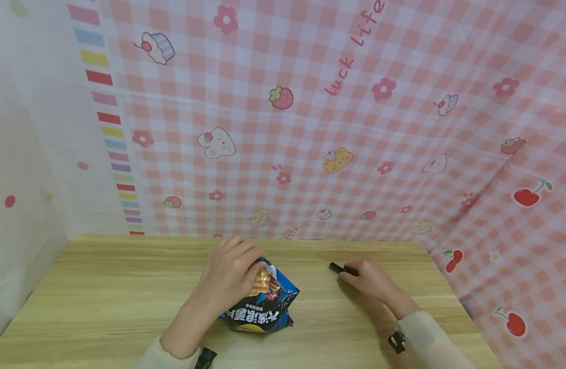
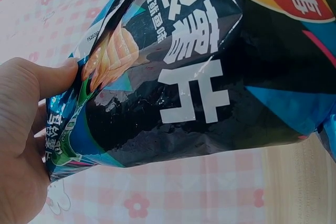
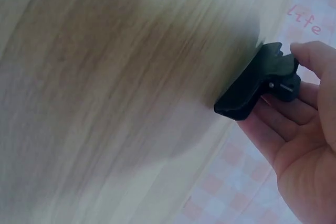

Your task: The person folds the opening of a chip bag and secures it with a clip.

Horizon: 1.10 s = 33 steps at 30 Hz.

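My left hand (image 1: 228, 274) grips a dark blue and black bag of potato chips (image 1: 260, 313) by one end, at the middle of the table. In the left wrist view the thumb presses on the edge of the chip bag (image 2: 157, 98), and the other fingers are mostly hidden behind it. The bag looks puffed, with white lettering and a picture of chips. Off to the right, my right hand (image 1: 375, 283) holds a black clip (image 3: 249, 85) between thumb and fingers, a little above the tabletop. The wide jaw edge of the clip points away from the palm.
A light wood-grain table (image 1: 112, 287) lies under both hands. Behind it hangs a pink checked cloth (image 1: 283, 138) printed with flowers and strawberries; it continues along the right side. A pale dotted cloth (image 1: 24, 154) borders the left.
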### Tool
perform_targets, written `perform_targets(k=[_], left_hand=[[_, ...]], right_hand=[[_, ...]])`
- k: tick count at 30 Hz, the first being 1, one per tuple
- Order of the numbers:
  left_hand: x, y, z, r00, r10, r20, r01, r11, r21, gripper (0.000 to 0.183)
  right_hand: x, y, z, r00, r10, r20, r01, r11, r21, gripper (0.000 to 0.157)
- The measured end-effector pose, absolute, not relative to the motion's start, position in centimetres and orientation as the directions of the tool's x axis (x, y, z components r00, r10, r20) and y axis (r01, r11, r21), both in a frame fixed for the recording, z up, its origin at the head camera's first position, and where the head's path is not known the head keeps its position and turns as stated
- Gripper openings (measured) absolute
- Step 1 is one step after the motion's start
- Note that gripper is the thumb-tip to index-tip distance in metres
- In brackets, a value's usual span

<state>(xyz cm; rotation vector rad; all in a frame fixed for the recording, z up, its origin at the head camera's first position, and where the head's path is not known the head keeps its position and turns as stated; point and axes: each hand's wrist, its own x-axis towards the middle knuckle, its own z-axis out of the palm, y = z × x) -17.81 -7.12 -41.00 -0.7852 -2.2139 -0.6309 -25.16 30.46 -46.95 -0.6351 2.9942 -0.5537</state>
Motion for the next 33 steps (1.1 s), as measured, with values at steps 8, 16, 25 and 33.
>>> perform_targets(k=[8,16,25,33], left_hand=[[-17.8,-7.0,-41.0,-0.571,0.350,0.743,0.687,0.700,0.198,0.013],[-17.9,-7.0,-41.0,-0.567,0.351,0.745,0.687,0.700,0.193,0.013],[-17.9,-7.0,-41.1,-0.565,0.352,0.746,0.693,0.693,0.198,0.013],[-17.9,-7.1,-41.1,-0.571,0.352,0.742,0.691,0.694,0.203,0.013]], right_hand=[[-24.8,30.7,-47.0,-0.903,-0.416,0.107,-0.427,0.844,-0.323,0.033],[-24.7,30.8,-47.4,-0.918,-0.370,0.144,-0.397,0.858,-0.325,0.018],[-24.3,30.9,-46.7,-0.909,-0.344,0.234,-0.413,0.814,-0.408,0.016],[-23.4,30.2,-45.4,-0.880,-0.362,0.306,-0.471,0.744,-0.474,0.026]])
